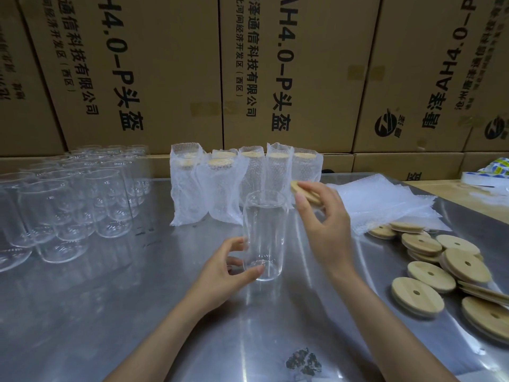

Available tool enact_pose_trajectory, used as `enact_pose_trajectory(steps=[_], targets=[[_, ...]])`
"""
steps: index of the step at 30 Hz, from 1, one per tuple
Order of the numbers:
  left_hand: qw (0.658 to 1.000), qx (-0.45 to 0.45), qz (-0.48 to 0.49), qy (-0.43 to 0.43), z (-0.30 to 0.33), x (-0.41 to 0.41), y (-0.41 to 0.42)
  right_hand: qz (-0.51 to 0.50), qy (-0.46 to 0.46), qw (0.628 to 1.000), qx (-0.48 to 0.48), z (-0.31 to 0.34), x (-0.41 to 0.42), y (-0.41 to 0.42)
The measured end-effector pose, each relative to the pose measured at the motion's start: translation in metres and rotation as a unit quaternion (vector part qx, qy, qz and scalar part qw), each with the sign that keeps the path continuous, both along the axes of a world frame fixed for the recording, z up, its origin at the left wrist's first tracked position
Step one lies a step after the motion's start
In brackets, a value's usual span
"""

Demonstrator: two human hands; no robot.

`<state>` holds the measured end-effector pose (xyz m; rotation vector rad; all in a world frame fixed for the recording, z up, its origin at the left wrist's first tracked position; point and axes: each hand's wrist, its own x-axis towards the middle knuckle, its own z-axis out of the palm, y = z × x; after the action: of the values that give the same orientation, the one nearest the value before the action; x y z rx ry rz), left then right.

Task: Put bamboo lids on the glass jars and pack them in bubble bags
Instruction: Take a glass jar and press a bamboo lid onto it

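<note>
An empty glass jar [264,232] stands upright on the steel table [137,312], in the middle. My left hand [228,267] curls around its lower part from the left. My right hand [322,219] holds a round bamboo lid [304,193], tilted, just right of the jar's open rim and a little above it. Several loose bamboo lids [429,274] with centre holes lie piled at the right. Flat bubble bags [380,199] are stacked behind them. Several jars with lids, packed in bubble bags [234,180], stand in a row behind the jar.
Many empty glass jars [68,199] crowd the left side of the table. Large printed cardboard boxes [248,73] form a wall behind. A tape roll [487,179] lies at the far right on a wooden surface.
</note>
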<state>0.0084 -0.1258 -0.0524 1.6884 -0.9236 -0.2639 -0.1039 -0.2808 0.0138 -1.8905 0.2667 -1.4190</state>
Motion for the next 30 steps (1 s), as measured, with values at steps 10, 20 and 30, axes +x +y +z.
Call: enact_pose_trajectory(steps=[10, 20, 30], targets=[[1.0, -0.009, 0.001, 0.011, -0.001, 0.001, -0.002, 0.044, 0.14, 0.977, -0.157, 0.023, 0.022, 0.029], [1.0, -0.005, 0.01, 0.008, 0.0, -0.001, -0.003, 0.007, 0.169, 0.963, -0.212, 0.028, 0.014, 0.022], [1.0, 0.005, 0.017, -0.009, 0.003, -0.005, -0.002, -0.015, 0.182, 0.954, -0.239, 0.022, 0.015, 0.021]])
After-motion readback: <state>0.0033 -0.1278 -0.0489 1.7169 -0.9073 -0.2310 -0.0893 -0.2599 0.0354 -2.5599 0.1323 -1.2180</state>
